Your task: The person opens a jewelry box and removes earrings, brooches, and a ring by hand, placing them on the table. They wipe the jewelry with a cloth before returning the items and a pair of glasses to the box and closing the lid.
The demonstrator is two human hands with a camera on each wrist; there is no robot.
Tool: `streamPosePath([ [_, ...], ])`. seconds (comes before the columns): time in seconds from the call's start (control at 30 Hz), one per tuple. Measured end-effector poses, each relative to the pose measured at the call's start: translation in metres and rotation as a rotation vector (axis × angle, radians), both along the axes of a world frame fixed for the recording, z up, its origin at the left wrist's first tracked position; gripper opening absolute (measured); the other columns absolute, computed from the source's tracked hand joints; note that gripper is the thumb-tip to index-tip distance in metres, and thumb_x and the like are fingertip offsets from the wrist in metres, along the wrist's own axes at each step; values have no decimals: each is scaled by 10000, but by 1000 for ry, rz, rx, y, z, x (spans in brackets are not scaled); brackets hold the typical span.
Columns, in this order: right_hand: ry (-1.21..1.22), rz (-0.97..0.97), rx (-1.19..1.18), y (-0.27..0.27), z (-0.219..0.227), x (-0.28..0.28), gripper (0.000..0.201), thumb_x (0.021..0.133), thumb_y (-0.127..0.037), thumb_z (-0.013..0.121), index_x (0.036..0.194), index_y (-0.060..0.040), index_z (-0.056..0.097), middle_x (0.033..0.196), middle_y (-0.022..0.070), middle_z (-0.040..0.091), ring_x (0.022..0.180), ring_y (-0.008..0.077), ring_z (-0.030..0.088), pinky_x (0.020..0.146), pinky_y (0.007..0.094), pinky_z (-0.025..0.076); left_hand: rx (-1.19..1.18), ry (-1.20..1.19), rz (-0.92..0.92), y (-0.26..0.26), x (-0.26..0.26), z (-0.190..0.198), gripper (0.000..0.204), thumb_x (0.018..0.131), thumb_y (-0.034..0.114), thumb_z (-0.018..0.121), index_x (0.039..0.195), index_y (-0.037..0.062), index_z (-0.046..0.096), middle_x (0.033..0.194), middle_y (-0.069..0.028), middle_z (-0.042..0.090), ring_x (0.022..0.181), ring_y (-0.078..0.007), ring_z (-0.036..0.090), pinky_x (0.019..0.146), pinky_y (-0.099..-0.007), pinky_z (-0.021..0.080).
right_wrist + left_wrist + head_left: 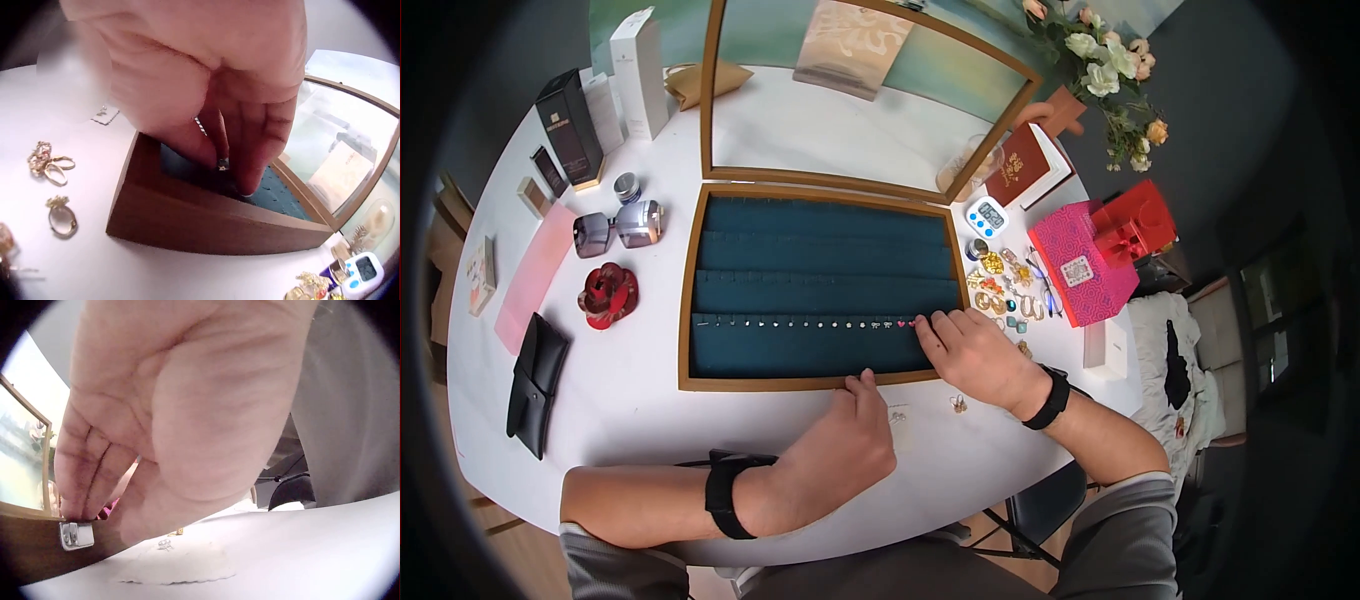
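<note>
A wooden-framed jewelry box (820, 384) lies open, its dark teal padding crossed by slotted rows. Along the lower row runs a line of small stud earrings (820, 324), the pink heart ones at its right end. Beside them, at the box's right end, my right hand (982, 358) reaches inside. Its thumb and fingers pinch a tiny shiny stud earring (222, 164) close over the padding, mostly covered by the fingertips. My left hand (848, 440) touches the front rim with relaxed fingers, near a metal clasp (77, 535), and holds nothing.
The glass lid (840, 120) stands raised behind. Right of the box are a timer (986, 217), several rings and earrings, and a pink patterned box (1082, 262). Sunglasses (618, 229), a red flower ornament (609, 296) and a black case (537, 385) lie to the left.
</note>
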State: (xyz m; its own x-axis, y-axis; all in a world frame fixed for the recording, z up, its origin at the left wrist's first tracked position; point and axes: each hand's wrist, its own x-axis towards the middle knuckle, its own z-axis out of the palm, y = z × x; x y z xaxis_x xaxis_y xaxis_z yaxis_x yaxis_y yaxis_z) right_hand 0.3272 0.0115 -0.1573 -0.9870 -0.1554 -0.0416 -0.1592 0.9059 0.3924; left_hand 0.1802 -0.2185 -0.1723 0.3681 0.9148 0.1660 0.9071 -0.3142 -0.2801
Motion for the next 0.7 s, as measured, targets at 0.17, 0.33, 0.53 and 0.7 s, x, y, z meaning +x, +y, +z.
streamPosePath([
  [0.17,-27,54,52,2,0,-5,380,857,-73,675,1194,99,718,967,123,693,845,234,679,752,343,561,-10,-8,-8,-2,-1,1,350,890,137,704,1114,-117,790,1236,-349,749,1090,-386,737,890,-371,604],
  [0.33,-7,128,119,3,0,-7,288,847,-87,690,1080,69,755,864,106,708,789,225,703,719,337,554,-22,71,-11,-4,1,1,337,931,160,697,1121,-103,788,1243,-339,752,1099,-386,738,901,-370,597],
  [0.53,-35,59,6,10,-4,-11,255,836,-58,690,1055,62,737,861,97,679,784,249,707,719,372,586,-17,43,-2,-3,2,0,335,919,164,702,1124,-84,793,1247,-334,754,1101,-381,732,915,-384,590],
  [0.7,-2,20,-72,7,-4,-14,209,840,-52,689,1022,39,737,861,105,685,795,264,713,721,386,587,-22,70,-8,-3,3,-2,340,917,162,703,1138,-82,788,1251,-345,748,1106,-377,727,922,-384,588],
])
